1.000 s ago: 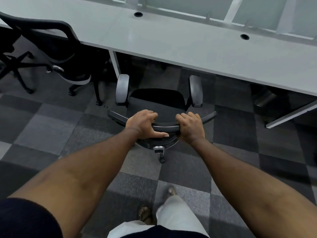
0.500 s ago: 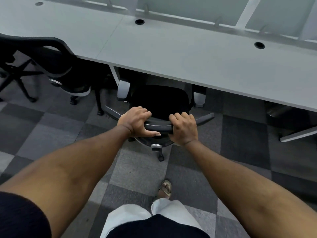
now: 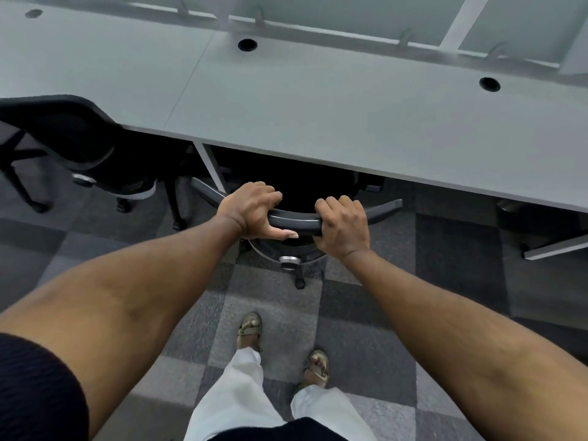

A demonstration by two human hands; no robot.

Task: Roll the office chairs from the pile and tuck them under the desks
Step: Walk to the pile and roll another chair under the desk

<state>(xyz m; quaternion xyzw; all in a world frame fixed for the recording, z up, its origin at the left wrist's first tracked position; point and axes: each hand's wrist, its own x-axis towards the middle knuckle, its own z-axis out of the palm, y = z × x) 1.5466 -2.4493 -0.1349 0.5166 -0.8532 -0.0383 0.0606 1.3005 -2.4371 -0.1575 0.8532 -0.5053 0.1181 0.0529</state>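
Note:
A black office chair stands in front of me with its seat and armrests hidden under the grey desk. Only the curved top rail of its backrest, a silver knob and one caster show. My left hand grips the left part of that rail, thumb stretched along its underside. My right hand grips the rail just to the right, fingers curled over the top.
A second black mesh chair sits at the left, partly under the neighbouring desk, with its base legs on the carpet. A white desk leg drops between the two chairs. Another desk foot lies at the right. My feet stand on checked carpet.
The chair has rolled forward under the desk; its seat and armrests, visible before, are now hidden by the desktop. Both hands kept their hold on the backrest rail, and I stepped closer.

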